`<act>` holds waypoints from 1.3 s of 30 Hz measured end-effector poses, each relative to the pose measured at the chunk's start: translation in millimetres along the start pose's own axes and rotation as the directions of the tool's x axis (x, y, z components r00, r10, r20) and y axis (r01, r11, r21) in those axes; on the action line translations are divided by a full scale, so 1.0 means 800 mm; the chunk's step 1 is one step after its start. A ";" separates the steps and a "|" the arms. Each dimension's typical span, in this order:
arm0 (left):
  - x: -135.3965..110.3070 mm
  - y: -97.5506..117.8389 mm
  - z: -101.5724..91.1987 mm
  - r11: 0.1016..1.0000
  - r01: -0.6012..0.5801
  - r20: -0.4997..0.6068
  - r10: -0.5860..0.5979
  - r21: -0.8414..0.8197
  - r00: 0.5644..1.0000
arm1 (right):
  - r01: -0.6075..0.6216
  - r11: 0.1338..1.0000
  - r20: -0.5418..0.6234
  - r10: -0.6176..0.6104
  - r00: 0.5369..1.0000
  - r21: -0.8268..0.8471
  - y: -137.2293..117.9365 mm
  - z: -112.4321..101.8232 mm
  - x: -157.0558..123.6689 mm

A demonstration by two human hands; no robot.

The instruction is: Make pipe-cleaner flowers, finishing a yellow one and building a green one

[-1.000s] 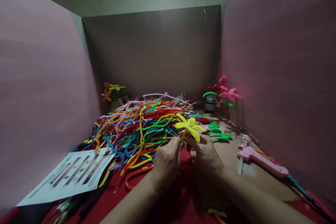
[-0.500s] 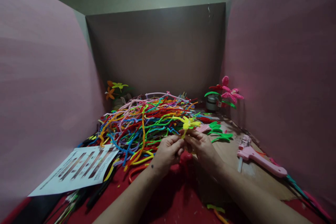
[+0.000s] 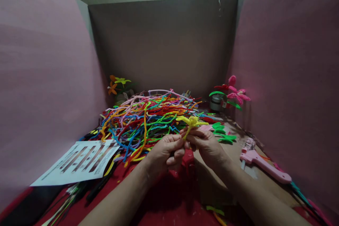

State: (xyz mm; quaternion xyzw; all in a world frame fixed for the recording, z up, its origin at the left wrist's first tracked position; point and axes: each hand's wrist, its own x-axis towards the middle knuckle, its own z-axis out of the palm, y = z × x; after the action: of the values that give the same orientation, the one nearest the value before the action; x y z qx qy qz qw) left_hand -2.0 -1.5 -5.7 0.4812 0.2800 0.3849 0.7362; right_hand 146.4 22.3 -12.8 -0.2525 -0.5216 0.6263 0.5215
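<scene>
A yellow pipe-cleaner flower (image 3: 192,121) is held up between my two hands, its petals spread above the fingers and its stem pointing down. My left hand (image 3: 169,149) pinches the lower stem between thumb and fingers. From the other side, my right hand (image 3: 205,144) grips the same stem just below the bloom. The fingertips of both hands nearly meet, hiding the stem's end. Behind the flower lies a big heap of coloured pipe cleaners (image 3: 148,123). Green pipe-cleaner leaves (image 3: 225,137) rest on the cardboard to the right of my right hand.
A pink glue gun (image 3: 265,164) lies on cardboard (image 3: 219,187) at the right. A printed sheet (image 3: 76,160) is at the left. Pink flowers (image 3: 238,94) stand by a grey pot (image 3: 216,102); orange flowers (image 3: 112,87) stand back left. Panels enclose three sides.
The yellow flower has tilted slightly, its bloom turning more side-on. Both hands keep their pinch on the stem. The whole view has shifted a little.
</scene>
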 end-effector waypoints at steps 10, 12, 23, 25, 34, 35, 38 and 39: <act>0.018 0.008 0.009 0.551 -0.177 -0.275 0.638 0.816 0.719 | 0.007 0.999 -0.095 -0.001 0.995 0.054 0.001 0.009 0.026; 0.022 0.016 0.011 0.663 -0.180 -0.298 0.540 0.727 0.788 | -0.004 0.995 -0.069 0.011 0.998 0.097 -0.002 0.007 0.027; 0.017 0.006 -0.011 0.990 -0.088 -0.207 0.109 0.107 0.972 | -0.153 0.964 0.182 0.114 0.977 0.219 0.011 -0.012 0.019; 0.014 0.005 -0.014 0.995 -0.082 -0.184 0.093 0.064 0.979 | -0.169 0.963 0.174 0.134 0.976 0.209 0.010 -0.010 0.018; 0.012 0.000 -0.017 0.996 -0.005 -0.086 -0.002 -0.085 0.996 | -0.034 0.998 0.025 0.033 0.999 0.052 0.021 -0.014 0.020; 0.012 0.000 -0.017 0.994 0.005 -0.069 -0.012 -0.111 0.998 | -0.020 1.000 0.022 0.019 1.000 0.022 0.022 -0.014 0.020; 0.011 0.000 -0.016 0.984 0.029 -0.032 -0.036 -0.177 0.999 | -0.034 0.999 0.041 0.034 0.999 0.008 0.022 -0.014 0.020; 0.010 0.000 -0.015 0.981 0.032 -0.026 -0.038 -0.193 0.999 | -0.047 0.999 0.052 0.046 0.998 0.021 0.022 -0.013 0.019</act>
State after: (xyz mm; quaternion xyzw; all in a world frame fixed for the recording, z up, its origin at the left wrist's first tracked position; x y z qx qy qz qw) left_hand -7.1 11.1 -10.8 0.3970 0.2607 0.4042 0.7817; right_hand 143.6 42.1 -28.7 -0.2426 -0.5216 0.6504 0.4960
